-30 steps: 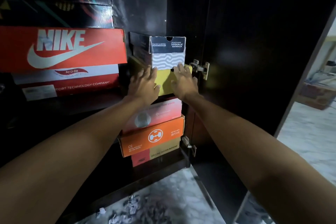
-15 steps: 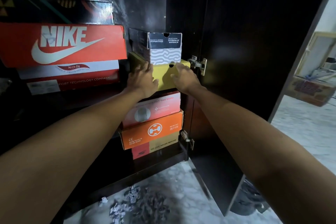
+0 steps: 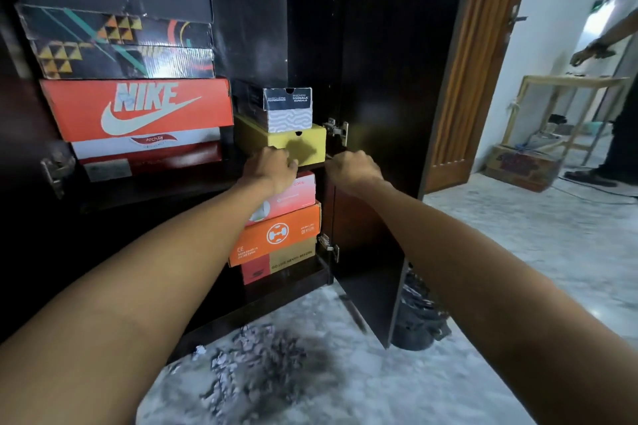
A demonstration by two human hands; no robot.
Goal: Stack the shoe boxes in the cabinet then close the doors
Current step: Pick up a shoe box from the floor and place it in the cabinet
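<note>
A yellow shoe box [image 3: 310, 145] sits on the cabinet's middle shelf with a black-and-white Skechers box [image 3: 288, 110] on top of it. To their left a red Nike box [image 3: 138, 110] lies on a red-and-white box, under dark patterned boxes [image 3: 121, 45]. Below the shelf are a pink box [image 3: 298, 191], an orange box [image 3: 279, 235] and a red-and-tan box [image 3: 276, 264]. My left hand [image 3: 272, 166] hovers at the yellow box's lower front, fingers loosely curled and holding nothing. My right hand [image 3: 352, 169] is just right of that box, near the shelf edge, also curled and empty. The right cabinet door [image 3: 386, 79] stands open.
A door hinge [image 3: 57, 169] shows at the cabinet's left edge. Torn paper scraps [image 3: 252, 366] litter the marble floor below. A dark bundle [image 3: 417, 324] lies behind the open door. Beyond a wooden room door [image 3: 473, 79] are a wooden frame table [image 3: 569, 83], a cardboard box [image 3: 521, 166] and another person [image 3: 621, 134].
Both hands have left the yellow box's front and drawn back and down, fingers curling. The view has pulled back from the cabinet and shows more of the room on the right.
</note>
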